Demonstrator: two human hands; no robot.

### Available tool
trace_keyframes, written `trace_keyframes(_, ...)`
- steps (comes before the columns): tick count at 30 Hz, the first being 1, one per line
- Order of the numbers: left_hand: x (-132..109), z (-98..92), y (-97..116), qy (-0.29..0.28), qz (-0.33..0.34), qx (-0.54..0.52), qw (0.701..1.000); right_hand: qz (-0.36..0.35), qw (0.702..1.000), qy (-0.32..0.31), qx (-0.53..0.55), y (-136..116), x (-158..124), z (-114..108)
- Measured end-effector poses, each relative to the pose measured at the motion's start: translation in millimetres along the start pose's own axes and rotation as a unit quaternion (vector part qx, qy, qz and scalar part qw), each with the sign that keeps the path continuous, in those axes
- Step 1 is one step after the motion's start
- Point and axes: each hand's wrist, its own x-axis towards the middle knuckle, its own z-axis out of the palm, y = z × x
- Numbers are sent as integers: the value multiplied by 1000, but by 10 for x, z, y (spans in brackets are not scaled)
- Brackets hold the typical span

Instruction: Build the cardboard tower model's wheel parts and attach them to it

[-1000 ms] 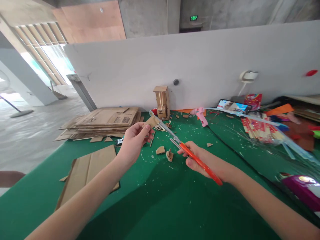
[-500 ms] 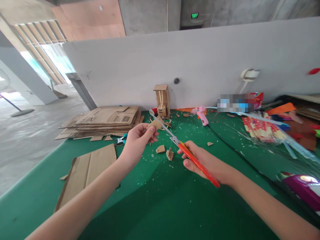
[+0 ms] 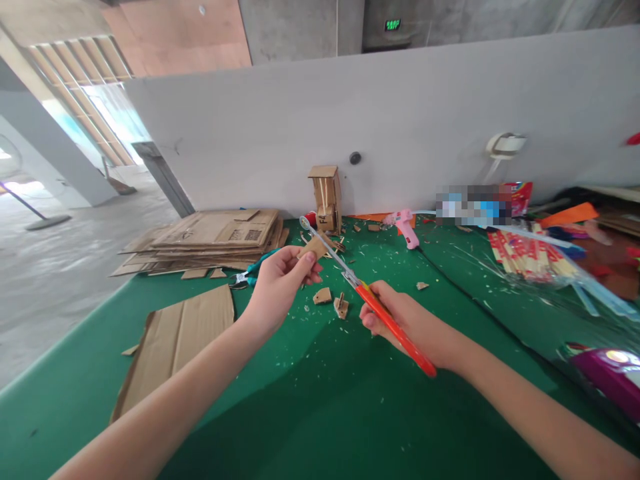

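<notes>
A small piece of brown cardboard (image 3: 311, 247) is pinched between the thumb and fingers of my left hand (image 3: 280, 283). My right hand (image 3: 405, 317) is closed around the red handle of a utility knife (image 3: 395, 327), which has a yellow part near the front. Its long, thin metal blade lies along the right edge of the held cardboard; whether it has cut in cannot be made out. Below the blade, two small cardboard scraps (image 3: 323, 296) rest on the green table (image 3: 310, 400). Directly beyond my hands stands an upright cardboard structure (image 3: 326, 197) with thin sticks, beside a red spool (image 3: 311, 218).
Flat cardboard sheets (image 3: 210, 233) are stacked at the back left, near teal-handled pliers (image 3: 250, 272). A larger cardboard sheet (image 3: 185, 340) lies under my left forearm. To the right are a pink glue gun (image 3: 407, 230) with its black cord, packaged sticks (image 3: 525, 257) and a purple object (image 3: 607, 380).
The view has shifted slightly. My right thumb has moved in against the knife handle and shows less than before. The left hand keeps its pinch on the cardboard.
</notes>
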Motion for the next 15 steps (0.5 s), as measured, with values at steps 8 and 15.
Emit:
trace_keyframes(8, -4, -5, 19, -7, -6, 6, 1000, 14, 997, 44, -60, -40, 13, 44)
trace_keyframes(15, -14, 4, 33, -19, -12, -20, 1000, 29, 980, 105, -168, 0, 34, 74)
